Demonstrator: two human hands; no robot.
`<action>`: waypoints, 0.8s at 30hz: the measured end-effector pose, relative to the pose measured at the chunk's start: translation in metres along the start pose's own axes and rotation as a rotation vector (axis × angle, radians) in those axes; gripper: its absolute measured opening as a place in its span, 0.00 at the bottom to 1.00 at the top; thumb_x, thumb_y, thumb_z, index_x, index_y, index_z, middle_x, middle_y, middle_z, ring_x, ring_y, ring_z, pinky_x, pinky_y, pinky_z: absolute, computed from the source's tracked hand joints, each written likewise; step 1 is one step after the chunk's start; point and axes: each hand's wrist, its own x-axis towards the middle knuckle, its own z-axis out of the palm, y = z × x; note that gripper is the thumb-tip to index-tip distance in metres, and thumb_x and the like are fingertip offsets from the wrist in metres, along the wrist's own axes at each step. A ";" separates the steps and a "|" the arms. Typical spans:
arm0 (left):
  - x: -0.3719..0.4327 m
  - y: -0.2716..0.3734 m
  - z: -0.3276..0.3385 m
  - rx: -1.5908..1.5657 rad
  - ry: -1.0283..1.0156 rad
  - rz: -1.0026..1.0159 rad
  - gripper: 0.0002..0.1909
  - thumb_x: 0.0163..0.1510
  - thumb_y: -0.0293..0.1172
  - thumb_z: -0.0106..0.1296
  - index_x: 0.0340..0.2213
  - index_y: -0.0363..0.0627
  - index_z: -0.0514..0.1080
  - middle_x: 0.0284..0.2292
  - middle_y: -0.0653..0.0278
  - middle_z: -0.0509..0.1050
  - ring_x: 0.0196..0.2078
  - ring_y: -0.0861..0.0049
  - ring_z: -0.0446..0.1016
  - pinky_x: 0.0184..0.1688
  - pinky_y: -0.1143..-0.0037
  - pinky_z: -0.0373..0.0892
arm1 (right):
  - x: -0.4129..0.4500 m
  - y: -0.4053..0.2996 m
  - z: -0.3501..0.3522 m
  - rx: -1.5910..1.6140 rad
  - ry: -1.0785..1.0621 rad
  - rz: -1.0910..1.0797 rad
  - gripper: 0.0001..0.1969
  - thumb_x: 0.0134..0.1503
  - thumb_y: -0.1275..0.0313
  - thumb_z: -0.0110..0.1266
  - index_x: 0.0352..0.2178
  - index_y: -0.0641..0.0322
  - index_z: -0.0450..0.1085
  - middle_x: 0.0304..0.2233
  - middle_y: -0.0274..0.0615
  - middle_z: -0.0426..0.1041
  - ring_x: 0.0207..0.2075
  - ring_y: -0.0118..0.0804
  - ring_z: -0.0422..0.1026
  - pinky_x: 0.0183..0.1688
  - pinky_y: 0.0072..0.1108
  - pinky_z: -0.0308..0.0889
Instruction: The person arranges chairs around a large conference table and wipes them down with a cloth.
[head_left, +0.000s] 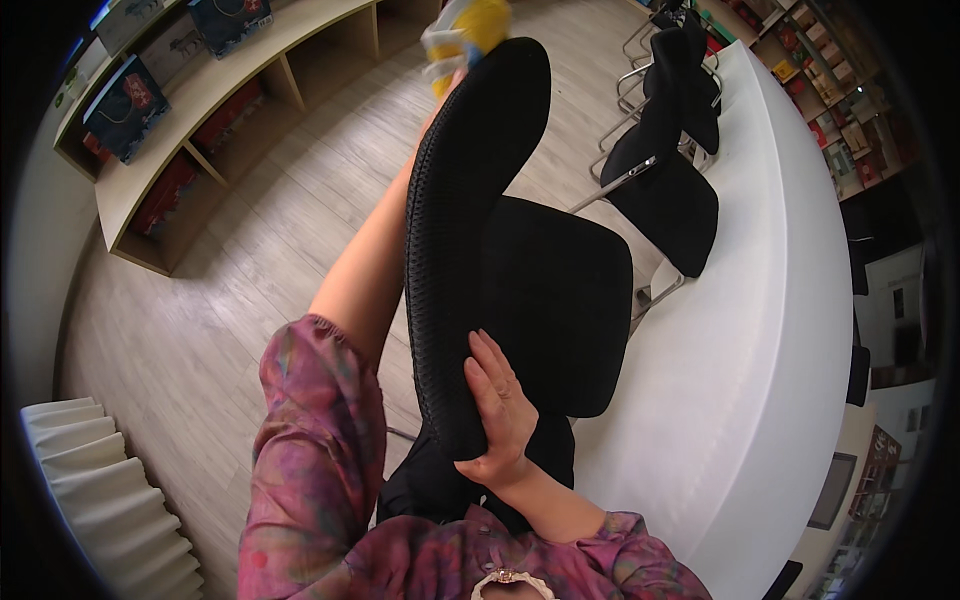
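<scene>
A black chair (555, 300) with a padded, mesh-edged backrest (450, 247) stands right in front of me. My right hand (504, 420) grips the near end of the backrest, fingers lying along its seat side and the thumb at its lower edge. Past the far end of the backrest, my left arm reaches out. There my left hand (444, 94), mostly hidden and blurred, holds a yellow, white and blue cloth (472, 37) against or near the backrest's upper corner; exact contact cannot be made out.
A long white counter (750, 315) curves along the right. More black chairs (664, 202) with metal frames line it further off. Low wooden shelving (247, 82) with dark gift bags (127, 109) stands at the upper left. White pleated fabric (105, 487) hangs at the lower left.
</scene>
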 end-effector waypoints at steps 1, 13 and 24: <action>0.005 0.000 0.004 0.015 -0.021 -0.009 0.29 0.51 0.49 0.40 0.44 0.34 0.63 0.42 0.59 0.67 0.45 0.75 0.63 0.46 0.75 0.59 | 0.000 0.000 0.000 -0.015 0.002 -0.015 0.32 0.39 0.62 0.52 0.47 0.67 0.60 0.47 0.59 0.62 0.47 0.62 0.63 0.44 0.33 0.65; -0.092 -0.133 -0.031 0.236 -0.158 -0.318 0.37 0.52 0.59 0.31 0.48 0.36 0.61 0.47 0.59 0.65 0.50 0.73 0.62 0.51 0.76 0.56 | -0.006 0.000 0.001 -0.118 -0.094 0.003 0.29 0.43 0.74 0.45 0.49 0.74 0.53 0.47 0.67 0.59 0.47 0.63 0.62 0.48 0.37 0.61; -0.170 -0.040 0.004 -0.167 0.329 -0.189 0.40 0.50 0.64 0.32 0.45 0.34 0.61 0.36 0.56 0.68 0.39 0.73 0.65 0.42 0.75 0.61 | -0.035 0.014 -0.002 -0.136 -0.009 0.168 0.25 0.46 0.77 0.41 0.48 0.78 0.52 0.48 0.66 0.57 0.48 0.59 0.61 0.50 0.35 0.59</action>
